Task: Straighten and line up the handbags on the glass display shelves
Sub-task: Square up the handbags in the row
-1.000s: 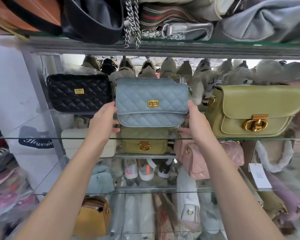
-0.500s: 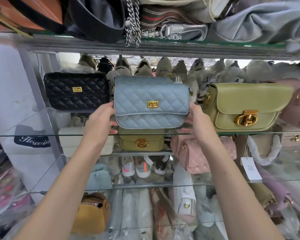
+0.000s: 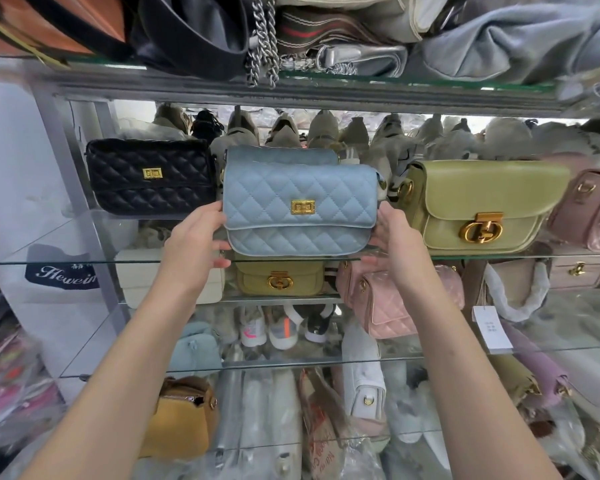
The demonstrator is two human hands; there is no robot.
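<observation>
Between the two hands stands the blue bag (image 3: 298, 206), upright, its quilted flap and gold clasp (image 3: 302, 207) facing outward. It is at the front edge of the glass shelf (image 3: 66, 261); whether its base rests fully on the glass I cannot tell. The left hand (image 3: 194, 240) grips the bag's left end, thumb against the side and fingers curled underneath. The right hand (image 3: 395, 244) grips the right end the same way, with its fingers hooked under the bottom corner. Just outside the left hand, on the same shelf, stands a black bag (image 3: 149, 178), close to the blue one. Just outside the right hand stands a green bag (image 3: 482, 206), and beyond that a pink bag (image 3: 593, 209). Below the grip, through the glass, a smaller green bag (image 3: 279, 278) is on the next shelf down.
</observation>
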